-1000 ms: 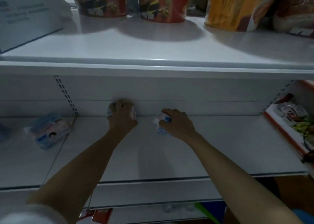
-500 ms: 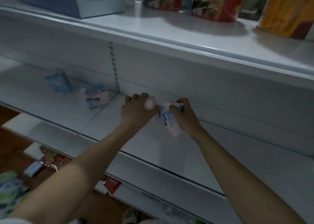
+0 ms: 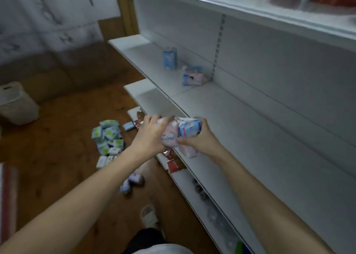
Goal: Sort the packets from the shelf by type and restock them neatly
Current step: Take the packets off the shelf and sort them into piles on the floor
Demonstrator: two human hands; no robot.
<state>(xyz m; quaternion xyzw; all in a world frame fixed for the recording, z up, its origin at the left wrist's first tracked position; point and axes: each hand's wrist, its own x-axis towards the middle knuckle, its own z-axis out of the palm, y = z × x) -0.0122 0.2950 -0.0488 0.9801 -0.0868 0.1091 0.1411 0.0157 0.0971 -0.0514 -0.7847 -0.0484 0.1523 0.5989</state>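
Clutching packets off the shelf edge
Pink packet (image 3: 169, 136) is gripped by left hand (image 3: 149, 136), blue packet (image 3: 188, 130) by right hand (image 3: 200, 140); slippery wrappers could be dropped.

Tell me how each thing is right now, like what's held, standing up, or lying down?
left hand: grips the pink packet.
right hand: grips the blue-and-white packet.
pink packet: held off the shelf, touching the other packet.
blue-and-white packet: held beside it.
blue packet: standing upright on the shelf.
baby-picture packet: lying tilted on the shelf.
green-and-white packets: heaped on the floor.
shelf: mostly bare.
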